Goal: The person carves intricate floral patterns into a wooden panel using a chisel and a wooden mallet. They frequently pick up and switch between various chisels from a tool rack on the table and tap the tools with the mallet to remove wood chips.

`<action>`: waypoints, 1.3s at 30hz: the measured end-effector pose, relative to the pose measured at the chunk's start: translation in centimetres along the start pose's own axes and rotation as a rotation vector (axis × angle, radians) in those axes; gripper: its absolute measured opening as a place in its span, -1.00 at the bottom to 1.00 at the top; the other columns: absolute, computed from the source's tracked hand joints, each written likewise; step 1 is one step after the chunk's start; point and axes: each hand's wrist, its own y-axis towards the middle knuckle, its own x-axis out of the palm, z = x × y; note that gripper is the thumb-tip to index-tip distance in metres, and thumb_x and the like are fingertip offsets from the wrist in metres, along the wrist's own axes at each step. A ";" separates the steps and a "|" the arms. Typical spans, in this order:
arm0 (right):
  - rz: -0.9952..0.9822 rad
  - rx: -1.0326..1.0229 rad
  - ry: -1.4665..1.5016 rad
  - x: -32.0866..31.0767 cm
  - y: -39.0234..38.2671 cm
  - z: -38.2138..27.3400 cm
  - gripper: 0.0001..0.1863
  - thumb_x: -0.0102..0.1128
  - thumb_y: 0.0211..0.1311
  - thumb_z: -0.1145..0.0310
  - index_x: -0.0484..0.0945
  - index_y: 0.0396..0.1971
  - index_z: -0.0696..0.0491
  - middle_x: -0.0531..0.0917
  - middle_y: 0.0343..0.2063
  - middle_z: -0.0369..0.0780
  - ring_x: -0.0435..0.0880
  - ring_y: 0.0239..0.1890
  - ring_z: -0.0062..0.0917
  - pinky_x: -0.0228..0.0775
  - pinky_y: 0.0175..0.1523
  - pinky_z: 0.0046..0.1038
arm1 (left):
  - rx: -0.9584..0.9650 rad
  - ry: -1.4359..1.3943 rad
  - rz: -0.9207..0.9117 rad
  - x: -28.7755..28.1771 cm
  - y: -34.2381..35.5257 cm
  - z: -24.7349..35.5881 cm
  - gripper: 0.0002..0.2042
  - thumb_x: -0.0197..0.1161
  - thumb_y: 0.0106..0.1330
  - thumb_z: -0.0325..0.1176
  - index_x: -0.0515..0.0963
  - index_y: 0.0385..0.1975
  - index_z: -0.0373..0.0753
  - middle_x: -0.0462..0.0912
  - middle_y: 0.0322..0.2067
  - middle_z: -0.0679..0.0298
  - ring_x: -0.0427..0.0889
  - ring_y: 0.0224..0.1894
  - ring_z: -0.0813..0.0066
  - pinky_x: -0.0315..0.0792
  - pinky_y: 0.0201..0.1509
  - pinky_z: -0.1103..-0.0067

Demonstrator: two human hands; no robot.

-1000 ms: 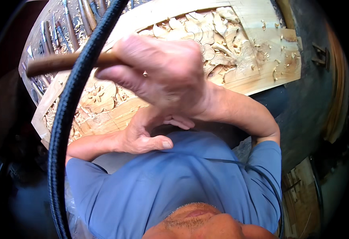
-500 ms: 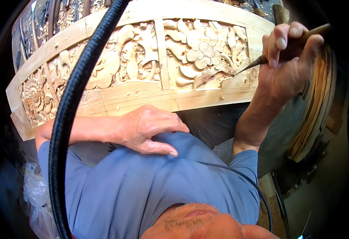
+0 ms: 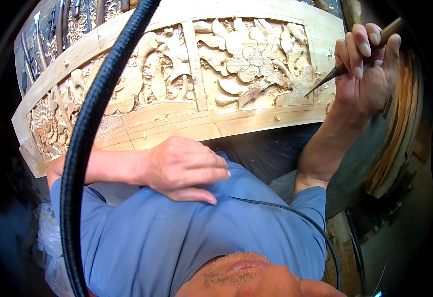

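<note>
My right hand (image 3: 367, 69) is raised at the right end of a pale carved wooden panel (image 3: 162, 111). Its fingers grip a carving chisel (image 3: 329, 78) with a wooden handle and a dark, slender blade. The blade tip points down and left, near the edge of a carved flower relief (image 3: 252, 62); whether it touches the wood I cannot tell. Before my chest hovers my left hand (image 3: 184, 168), back up, fingers loosely bent and thumb apart, with nothing visible in it. It lies close to the panel's near edge.
Carving tools (image 3: 59, 29) lie among wood shavings beyond the panel. A thick black braided cable (image 3: 85, 123) crosses the view at left. A thin black cord (image 3: 286, 210) runs over my shirt. Stacked curved boards (image 3: 399, 128) stand at right, and a clear plastic bag (image 3: 53, 247) at lower left.
My right hand has shifted slightly right with the chisel, its tip moving off the leaf carving toward the panel's right border. My left hand's fingers have curled in and dropped slightly.
</note>
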 end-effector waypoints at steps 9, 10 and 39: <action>-0.041 0.059 0.073 -0.7 0.4 0.7 -0.57 0.26 0.53 0.06 0.37 -0.46 0.00 0.45 -0.52 -0.30 0.18 -0.74 -0.70 0.08 -0.49 -0.60 | -0.176 0.434 -0.184 -0.8 1.0 -0.4 -0.37 0.38 0.35 0.01 0.52 0.27 -0.33 0.47 0.39 -0.14 0.47 0.43 -0.19 0.45 0.47 0.07; -0.068 0.066 0.088 -0.6 0.4 0.8 -0.55 0.29 0.51 0.06 0.36 -0.51 -0.03 0.46 -0.53 -0.31 0.18 -0.74 -0.70 0.08 -0.49 -0.60 | -0.183 0.438 -0.193 -0.7 1.0 -0.5 -0.37 0.37 0.35 0.01 0.52 0.27 -0.33 0.47 0.38 -0.14 0.48 0.42 -0.18 0.45 0.47 0.07; -0.372 -0.340 -0.443 7.4 -7.7 9.5 -0.13 -0.21 0.49 -0.50 0.26 -0.68 0.05 0.54 -0.72 -0.17 0.16 -0.84 -0.67 -0.08 -0.74 -0.53 | -0.130 0.154 -0.051 -0.6 -0.5 -1.1 0.02 0.65 -0.08 -0.24 0.30 0.48 -0.33 0.09 0.58 -0.16 0.33 0.53 -0.06 0.37 0.55 0.27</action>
